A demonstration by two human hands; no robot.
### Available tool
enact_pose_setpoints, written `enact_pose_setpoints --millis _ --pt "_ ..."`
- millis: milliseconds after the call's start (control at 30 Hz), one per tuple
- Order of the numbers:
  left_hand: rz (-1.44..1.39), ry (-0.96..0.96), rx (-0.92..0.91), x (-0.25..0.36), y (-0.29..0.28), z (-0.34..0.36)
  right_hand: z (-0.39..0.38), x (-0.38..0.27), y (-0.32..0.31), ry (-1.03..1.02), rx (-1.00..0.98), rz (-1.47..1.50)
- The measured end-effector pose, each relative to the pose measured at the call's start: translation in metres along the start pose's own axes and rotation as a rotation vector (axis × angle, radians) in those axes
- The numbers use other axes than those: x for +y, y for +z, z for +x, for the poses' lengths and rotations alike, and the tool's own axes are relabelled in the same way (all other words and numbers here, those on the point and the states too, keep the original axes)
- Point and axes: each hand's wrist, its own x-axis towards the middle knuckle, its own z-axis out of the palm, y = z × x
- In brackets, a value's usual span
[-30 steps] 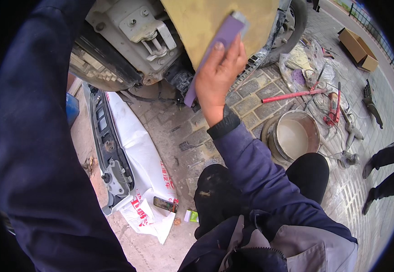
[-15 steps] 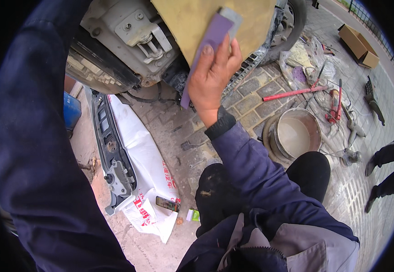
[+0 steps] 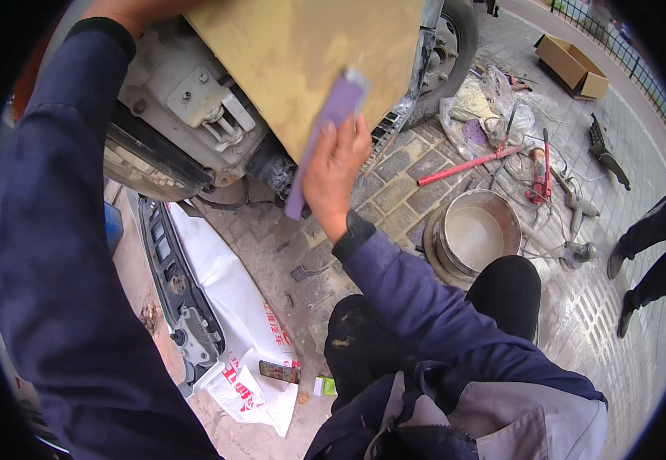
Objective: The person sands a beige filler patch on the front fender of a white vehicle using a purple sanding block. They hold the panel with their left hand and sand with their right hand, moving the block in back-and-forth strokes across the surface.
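While the long purple bar (image 3: 337,103) is held slantwise just above centre, pointing from 1 o'clock down to 7, its upper part is laid across a tan vehicle panel (image 3: 302,54) at 12 o'clock and its lower end is left jutting past the panel's edge. The bar is grasped by the right hand (image 3: 333,169), thumb on one side and fingers along the other, presumably so that it can be kept flat and steered. The left hand (image 3: 132,11) is cut off by the rim between 10 and 11 o'clock; whether anything is gripped or braced there cannot be told.

A smooth, matt surface is shown by the panel, clouded with greyish-brown patches. The bar is straight, narrow and slab-like, with a pale piece at its top end, possibly a folded abrasive sheet, though it is blurred. At 3 o'clock, a round bucket (image 3: 498,205) of milky liquid is set by the knee, probably for easy reach. A smooth red bar (image 3: 467,166) is seen at 2 o'clock. At 8 o'clock, a dark, slotted trim part (image 3: 166,257) is rested along a creased white sack (image 3: 229,284), perhaps to be spared from scratches.
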Motion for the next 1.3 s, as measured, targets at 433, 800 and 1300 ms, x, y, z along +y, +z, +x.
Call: enact_pose_setpoints --millis 433,800,1300 --pt "-0.141 -0.036 0.027 -0.005 0.003 -0.001 0.052 -0.008 -0.016 0.101 -0.061 0.066" --pt "-0.15 0.044 -0.004 -0.012 -0.003 0.004 0.109 0.036 -0.023 0.3 -0.116 0.025" --pt "-0.371 0.021 -0.117 0.002 0.047 0.058 0.123 0.053 -0.024 0.198 0.074 0.063"
